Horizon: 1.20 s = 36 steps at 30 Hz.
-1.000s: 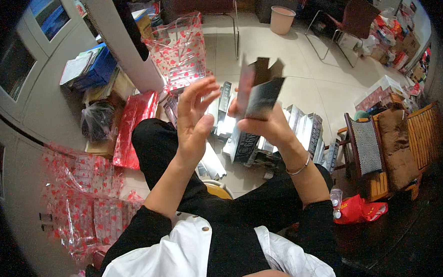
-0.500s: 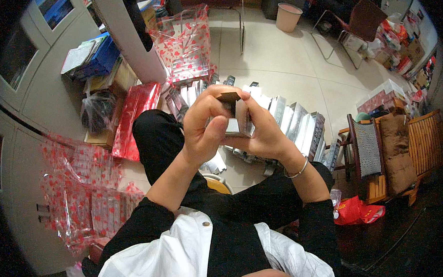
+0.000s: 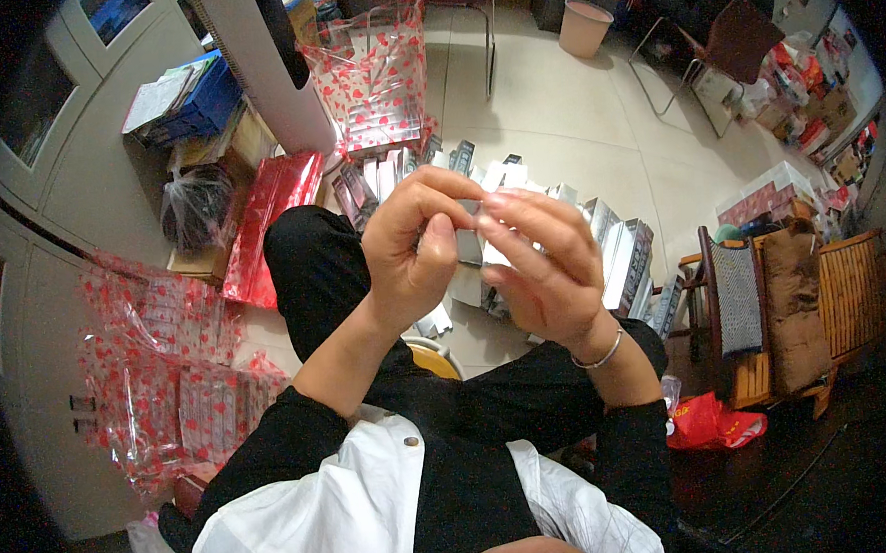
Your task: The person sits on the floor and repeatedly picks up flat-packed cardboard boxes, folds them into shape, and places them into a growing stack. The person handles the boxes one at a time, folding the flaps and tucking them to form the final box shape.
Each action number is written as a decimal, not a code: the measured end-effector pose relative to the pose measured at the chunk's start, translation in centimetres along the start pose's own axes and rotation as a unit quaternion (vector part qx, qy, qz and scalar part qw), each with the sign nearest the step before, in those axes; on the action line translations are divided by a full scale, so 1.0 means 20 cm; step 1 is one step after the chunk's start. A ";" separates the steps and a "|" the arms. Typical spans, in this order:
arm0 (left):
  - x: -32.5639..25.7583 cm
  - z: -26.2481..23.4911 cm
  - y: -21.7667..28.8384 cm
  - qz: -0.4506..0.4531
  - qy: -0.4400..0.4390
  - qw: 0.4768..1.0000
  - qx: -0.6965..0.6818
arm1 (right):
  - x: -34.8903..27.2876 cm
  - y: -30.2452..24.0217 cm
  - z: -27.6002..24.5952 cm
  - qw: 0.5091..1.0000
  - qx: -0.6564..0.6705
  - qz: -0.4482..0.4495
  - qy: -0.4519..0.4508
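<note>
In front of me, above the floor, my left hand (image 3: 416, 240) is closed around a small white-and-grey carton (image 3: 469, 247), with its thumb bent inward. The fingers hide most of the carton. On its other side my right hand (image 3: 550, 256), with a thin bracelet at the wrist, has its fingertips against the carton's upper edge by the left fingertips. The right fingers are curved and its thumb is lower down, beside the carton. Beyond and under the hands, long silver-and-white cartons (image 3: 618, 262) lie side by side in a row.
Left of my knee are a red wrapped package (image 3: 272, 225) and heart-patterned clear plastic (image 3: 165, 331) over more cartons. Another heart-patterned bag (image 3: 372, 75) stands by a white column (image 3: 277, 75). Bamboo chairs (image 3: 850, 295) and a red bag (image 3: 711, 423) are at right; a bin (image 3: 585, 29) stands farther off.
My right hand has shifted its grip: its fingers now reach over the carton's top edge. The open brown flap seen before no longer shows. My left hand stays around the carton.
</note>
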<state>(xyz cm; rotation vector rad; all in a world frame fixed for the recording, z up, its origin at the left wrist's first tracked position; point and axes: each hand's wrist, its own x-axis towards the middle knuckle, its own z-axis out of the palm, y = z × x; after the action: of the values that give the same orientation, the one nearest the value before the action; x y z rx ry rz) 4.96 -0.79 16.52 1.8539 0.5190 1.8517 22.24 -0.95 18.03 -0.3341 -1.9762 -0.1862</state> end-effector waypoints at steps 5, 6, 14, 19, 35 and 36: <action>-0.03 0.01 0.01 -0.039 0.000 0.999 -0.034 | 0.00 -0.04 0.04 0.999 -0.015 -0.035 0.017; -0.04 0.01 0.02 -0.055 0.011 0.997 -0.050 | 0.00 -0.05 0.05 0.999 -0.019 -0.037 0.009; -0.03 -0.10 0.06 -0.018 -0.059 0.997 0.042 | 0.04 -0.13 0.03 0.996 -0.064 -0.048 -0.031; -0.02 -0.11 0.09 -0.007 -0.082 0.995 0.054 | 0.04 -0.13 0.03 0.994 -0.073 -0.066 -0.049; -0.01 -0.11 0.11 0.015 -0.104 0.993 0.060 | 0.04 -0.13 0.01 0.993 -0.062 -0.073 -0.064; -0.01 -0.12 0.11 0.015 -0.104 0.993 0.059 | 0.04 -0.13 0.01 0.994 -0.059 -0.075 -0.061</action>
<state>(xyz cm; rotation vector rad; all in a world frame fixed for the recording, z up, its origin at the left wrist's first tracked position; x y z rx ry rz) 2.52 -2.50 17.60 2.1126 0.5391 1.6522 20.95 -3.20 18.65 -0.2786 -2.1168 -0.3868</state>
